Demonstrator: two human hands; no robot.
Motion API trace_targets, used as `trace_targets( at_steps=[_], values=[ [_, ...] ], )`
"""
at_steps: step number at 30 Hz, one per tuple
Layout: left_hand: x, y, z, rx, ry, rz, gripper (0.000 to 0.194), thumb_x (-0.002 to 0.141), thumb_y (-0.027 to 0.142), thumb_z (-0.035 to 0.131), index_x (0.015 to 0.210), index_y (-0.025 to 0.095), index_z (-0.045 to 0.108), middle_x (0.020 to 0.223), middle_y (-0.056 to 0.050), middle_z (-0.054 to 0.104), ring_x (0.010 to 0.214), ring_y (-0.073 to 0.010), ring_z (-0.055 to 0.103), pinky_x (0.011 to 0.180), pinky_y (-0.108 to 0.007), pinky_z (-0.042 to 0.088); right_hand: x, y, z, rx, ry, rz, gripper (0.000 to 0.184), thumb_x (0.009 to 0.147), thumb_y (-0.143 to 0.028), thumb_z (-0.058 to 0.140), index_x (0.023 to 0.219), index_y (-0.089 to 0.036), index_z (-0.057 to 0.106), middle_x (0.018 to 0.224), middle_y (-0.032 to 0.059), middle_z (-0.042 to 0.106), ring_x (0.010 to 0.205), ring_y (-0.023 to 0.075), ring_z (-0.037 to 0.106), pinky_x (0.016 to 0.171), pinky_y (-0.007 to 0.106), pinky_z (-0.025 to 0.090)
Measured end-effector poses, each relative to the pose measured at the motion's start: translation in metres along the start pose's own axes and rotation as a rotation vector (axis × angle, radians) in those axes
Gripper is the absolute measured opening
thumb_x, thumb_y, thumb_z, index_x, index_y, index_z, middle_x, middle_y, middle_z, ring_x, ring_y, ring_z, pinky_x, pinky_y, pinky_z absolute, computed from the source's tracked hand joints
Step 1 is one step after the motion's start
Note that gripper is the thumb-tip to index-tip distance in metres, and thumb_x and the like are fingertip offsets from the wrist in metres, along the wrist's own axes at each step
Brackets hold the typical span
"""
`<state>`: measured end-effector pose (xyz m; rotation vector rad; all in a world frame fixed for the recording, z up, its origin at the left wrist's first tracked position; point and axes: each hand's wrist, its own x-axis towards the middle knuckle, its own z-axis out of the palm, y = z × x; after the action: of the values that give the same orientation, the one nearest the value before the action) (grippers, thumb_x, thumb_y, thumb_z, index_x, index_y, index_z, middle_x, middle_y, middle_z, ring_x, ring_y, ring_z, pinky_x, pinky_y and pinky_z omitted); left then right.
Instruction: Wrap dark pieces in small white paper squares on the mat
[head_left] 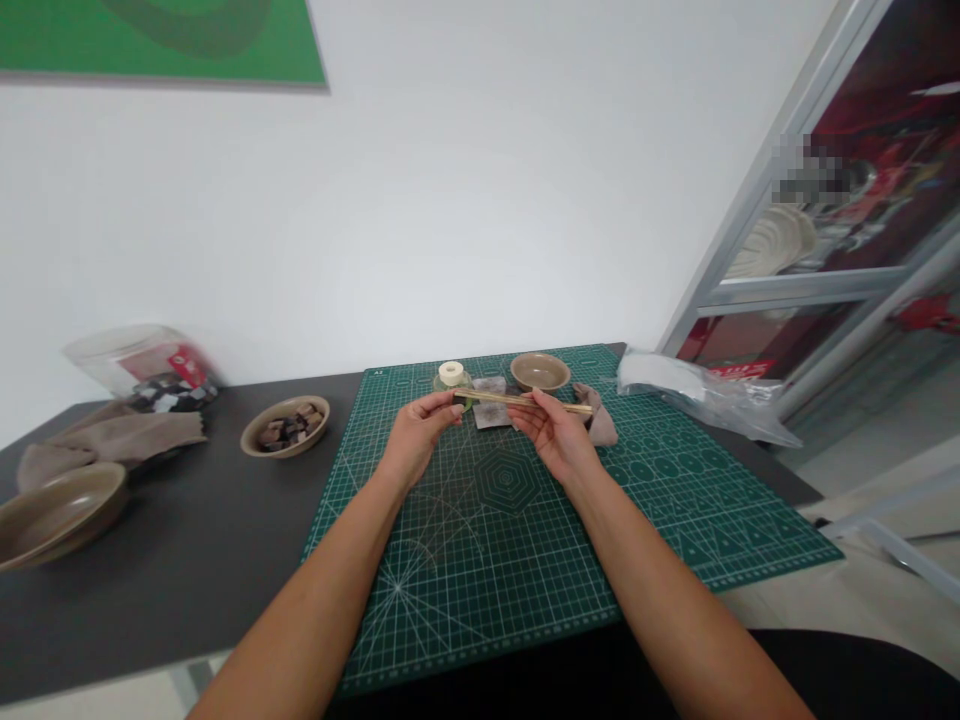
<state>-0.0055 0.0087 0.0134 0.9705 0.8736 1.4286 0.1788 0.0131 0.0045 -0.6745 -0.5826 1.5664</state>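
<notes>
A pair of thin wooden sticks that look like chopsticks (pixel 491 397) is held level above a green cutting mat (pixel 517 580). My left hand (pixel 421 432) pinches their left end between thumb and fingers. Further along toward the right, my right hand (pixel 556 432) grips them, with the right end sticking out past it. Behind the sticks lie greyish square pieces (pixel 492 415), partly hidden. A small glass container with a cream-coloured round top (pixel 451 374) stands just beyond my left hand. Beyond my right hand are a shallow brown bowl (pixel 540 374) and a crumpled brown cloth (pixel 602 425).
Left of the mat, a bowl (pixel 253 438) holds several brown chunks on the dark table (pixel 202 570). A larger bowl (pixel 64 512), a brown cloth (pixel 112 445) and a clear plastic package (pixel 142 360) lie farther left. A plastic bag (pixel 697 390) lies at the right, near a glass-paned frame.
</notes>
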Motion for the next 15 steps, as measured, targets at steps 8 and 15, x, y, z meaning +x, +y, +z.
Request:
trace_targets(
  at_steps=[8,15],
  values=[
    [0.0009,0.0011,-0.0015,-0.066,0.007,-0.016,0.030,0.052,0.018,0.081,0.080,0.012,0.074,0.076,-0.003,0.071,0.060,-0.0066,0.057,0.062,-0.020,0.047,0.0010,-0.0012,-0.0030,-0.006,-0.011,-0.001,0.012,0.079,-0.019,0.062,0.070,-0.011,0.066,0.064,0.0066,0.072,0.059,0.0156,0.069,0.052,0.018,0.057],
    [0.0010,0.0014,-0.0020,-0.072,0.013,-0.018,0.029,0.053,0.017,0.080,0.081,0.011,0.074,0.078,-0.005,0.072,0.060,-0.0068,0.057,0.063,-0.020,0.048,0.0001,-0.0011,-0.0029,-0.006,-0.034,-0.008,0.013,0.080,-0.017,0.060,0.071,-0.011,0.066,0.064,0.0068,0.072,0.058,0.0155,0.069,0.051,0.018,0.058]
  ],
)
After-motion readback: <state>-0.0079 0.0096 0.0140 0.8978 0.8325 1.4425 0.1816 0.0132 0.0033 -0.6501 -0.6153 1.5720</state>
